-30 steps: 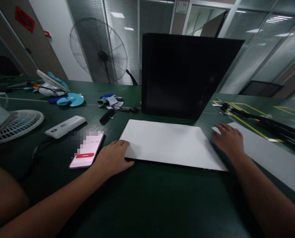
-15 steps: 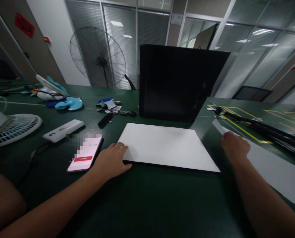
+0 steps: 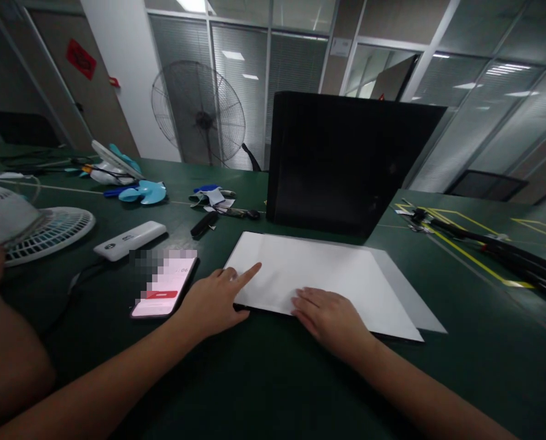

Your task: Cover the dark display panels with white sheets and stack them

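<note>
A white sheet lies on a thin dark flat base on the green table. My left hand is at its left front corner, index finger stretched out over the white surface and thumb by the front edge. Fingers extended and lying flat, my right hand rests on the sheet near the middle of its front edge. Past the right side, a second white sheet sticks out; its left part is hidden. Left of my left hand lies a phone with a lit, partly blurred screen.
Behind the sheet stands a large black panel. On the left are a white power bank, a fan grille and blue fan blades. Dark poles lie right. A bare limb shows at the left edge.
My right hand has let go of a loose white sheet at the right and moved left onto the white surface. My left index finger has stretched out. The view has shifted slightly.
</note>
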A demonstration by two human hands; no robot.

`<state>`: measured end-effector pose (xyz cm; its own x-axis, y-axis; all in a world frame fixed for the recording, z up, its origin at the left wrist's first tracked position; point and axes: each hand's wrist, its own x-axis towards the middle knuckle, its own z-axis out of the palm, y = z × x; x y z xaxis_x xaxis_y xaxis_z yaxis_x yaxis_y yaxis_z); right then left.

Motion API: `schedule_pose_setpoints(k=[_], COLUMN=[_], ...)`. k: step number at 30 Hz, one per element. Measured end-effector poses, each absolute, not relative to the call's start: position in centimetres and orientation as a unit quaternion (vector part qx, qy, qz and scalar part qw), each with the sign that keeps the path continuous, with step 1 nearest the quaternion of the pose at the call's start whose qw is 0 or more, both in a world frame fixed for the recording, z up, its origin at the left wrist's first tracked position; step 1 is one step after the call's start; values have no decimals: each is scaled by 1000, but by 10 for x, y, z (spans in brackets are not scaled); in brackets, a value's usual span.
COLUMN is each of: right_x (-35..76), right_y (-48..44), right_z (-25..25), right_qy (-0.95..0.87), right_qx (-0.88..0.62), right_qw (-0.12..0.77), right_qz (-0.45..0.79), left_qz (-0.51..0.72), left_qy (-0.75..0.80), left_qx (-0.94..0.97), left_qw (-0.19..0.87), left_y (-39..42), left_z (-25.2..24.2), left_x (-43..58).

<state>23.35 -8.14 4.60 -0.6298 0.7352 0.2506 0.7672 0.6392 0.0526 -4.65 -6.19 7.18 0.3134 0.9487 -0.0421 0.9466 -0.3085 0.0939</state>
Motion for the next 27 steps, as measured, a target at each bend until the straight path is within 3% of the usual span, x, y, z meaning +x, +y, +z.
schedule_pose_setpoints(k=[4, 8, 11, 15, 27], right_x=[242, 284, 326, 368, 318], right_y=[-80, -52, -28, -14, -43], right_z=[50, 50, 39, 28, 52], right_qy=[-908, -856, -762, -678, -674], right_qx=[-385, -476, -623, -731, -732], right_qw=[162, 189, 135, 46, -27], right_qz=[-20, -69, -115, -65, -98], left_qz=[3, -8, -10, -10, -8], left_qy=[571, 577, 579, 584, 577], left_qx=[820, 816, 814, 810, 815], left_qw=[32, 31, 40, 49, 52], left_y=[-60, -60, -61, -59, -62], left_z=[68, 69, 70, 66, 68], left_x=[-49, -48, -47, -50, -50])
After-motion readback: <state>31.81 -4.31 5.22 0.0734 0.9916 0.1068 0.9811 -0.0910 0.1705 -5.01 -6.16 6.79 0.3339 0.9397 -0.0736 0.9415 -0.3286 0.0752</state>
